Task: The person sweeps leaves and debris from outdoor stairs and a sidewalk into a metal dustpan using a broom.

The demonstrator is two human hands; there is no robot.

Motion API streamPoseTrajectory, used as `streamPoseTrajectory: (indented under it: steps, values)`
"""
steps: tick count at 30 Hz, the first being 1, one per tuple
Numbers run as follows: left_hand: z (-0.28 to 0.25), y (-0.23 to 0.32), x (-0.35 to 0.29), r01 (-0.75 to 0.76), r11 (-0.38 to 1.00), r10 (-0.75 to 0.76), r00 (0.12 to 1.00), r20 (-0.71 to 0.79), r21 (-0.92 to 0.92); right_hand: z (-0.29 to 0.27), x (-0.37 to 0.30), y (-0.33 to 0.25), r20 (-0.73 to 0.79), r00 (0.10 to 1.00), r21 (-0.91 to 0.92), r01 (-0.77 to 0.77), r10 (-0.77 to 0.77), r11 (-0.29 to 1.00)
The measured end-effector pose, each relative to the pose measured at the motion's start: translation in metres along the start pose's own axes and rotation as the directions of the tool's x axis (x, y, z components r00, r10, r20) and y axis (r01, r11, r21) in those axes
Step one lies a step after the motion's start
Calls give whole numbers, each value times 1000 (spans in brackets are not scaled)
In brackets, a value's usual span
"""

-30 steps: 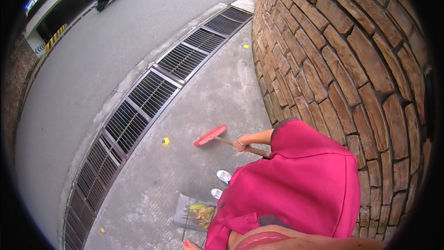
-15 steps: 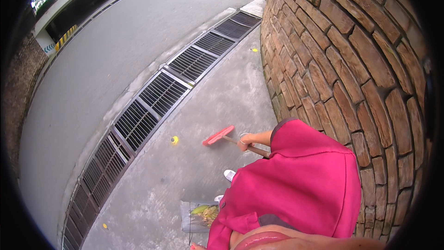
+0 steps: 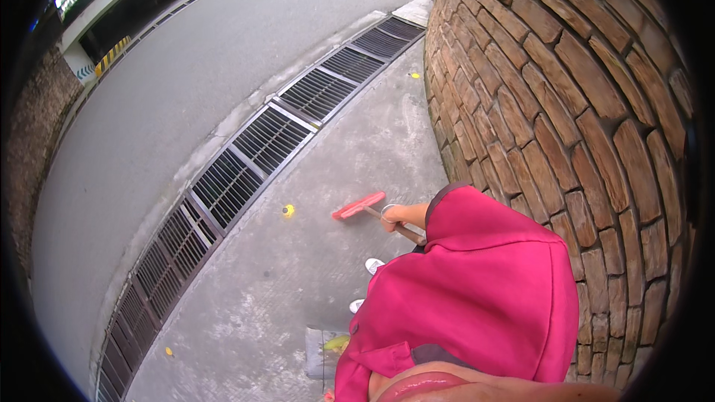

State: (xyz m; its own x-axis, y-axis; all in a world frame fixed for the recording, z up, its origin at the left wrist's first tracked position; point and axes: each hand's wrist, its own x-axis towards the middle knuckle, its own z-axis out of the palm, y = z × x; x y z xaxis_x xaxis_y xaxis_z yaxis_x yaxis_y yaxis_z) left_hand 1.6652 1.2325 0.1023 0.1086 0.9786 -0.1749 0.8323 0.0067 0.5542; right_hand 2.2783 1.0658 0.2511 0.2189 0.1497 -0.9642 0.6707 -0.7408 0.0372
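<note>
Head view shows your right hand (image 3: 390, 218) grasping the broom (image 3: 359, 206) right of the drain grate (image 3: 272, 138), likely light and stiff, best held along its shaft (image 3: 411, 235), though I cannot tell what your left hand (image 3: 328, 396) holds.

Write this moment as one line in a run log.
right hand: gripping broom | left hand: near dustpan, mostly hidden | dustpan: yellow-green leaf inside | yellow scrap: on ground, left of broom

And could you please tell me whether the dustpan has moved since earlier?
Yes; against the drain grate, the dustpan has shifted back, toward the picture's lower edge.
</note>
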Motion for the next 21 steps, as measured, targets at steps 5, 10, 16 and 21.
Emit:
streamPoseTrajectory:
  steps: [5, 10, 16, 21]
  values:
    - [-11, -21, 8, 2, 1000, -2, 1000, -14, -13, 11, 18, -25, 50, 998, 46, -41, 38, 998]
    - [-33, -73, -58, 229, 972, -232, 969, -85, -44, 22, 55, -21, -91, 991, -77, 96, -103, 992]
    - [-46, -92, -168, 523, 831, -555, 798, -237, -188, -5, 68, -22, -18, 968, 178, 250, -251, 952]
    - [-66, -47, -177, 558, 795, -607, 721, -334, -238, -65, 45, -85, 186, 969, 637, 6, -161, 771]
